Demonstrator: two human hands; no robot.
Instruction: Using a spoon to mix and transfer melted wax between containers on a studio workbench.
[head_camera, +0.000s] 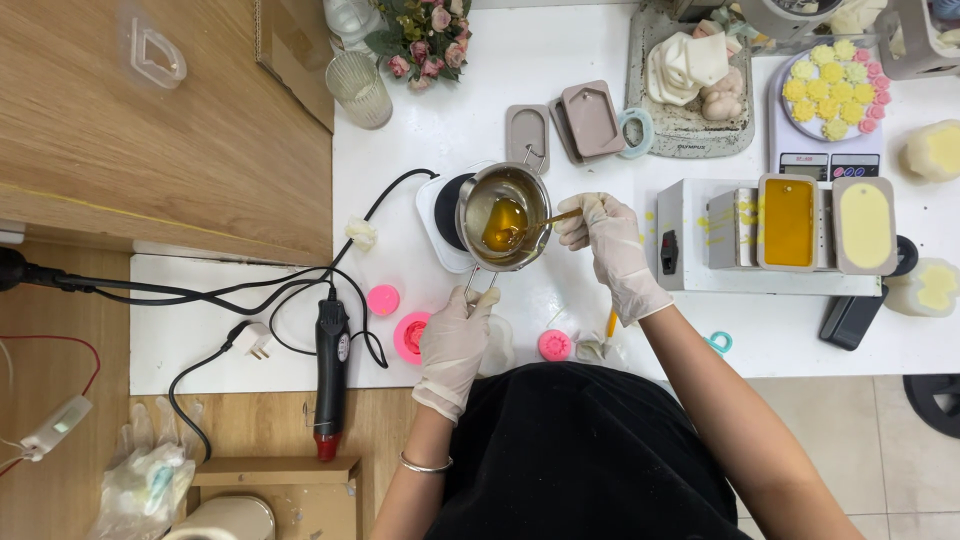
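From where I stand, the stirring would go best if the left hand (455, 345), closed round the wire handle, holds the small steel melting pot (503, 217) level on its little white hot plate (436, 210) while the right hand (610, 245), pinching a thin stick (560, 216), moves in slow circles along the bottom so nothing splashes onto the white tabletop (560, 60). The pot sits near the middle of that tabletop, just left of the filled orange mould (789, 221). Its inside is shiny and holds a pool of clear amber liquid that I take for melted wax.
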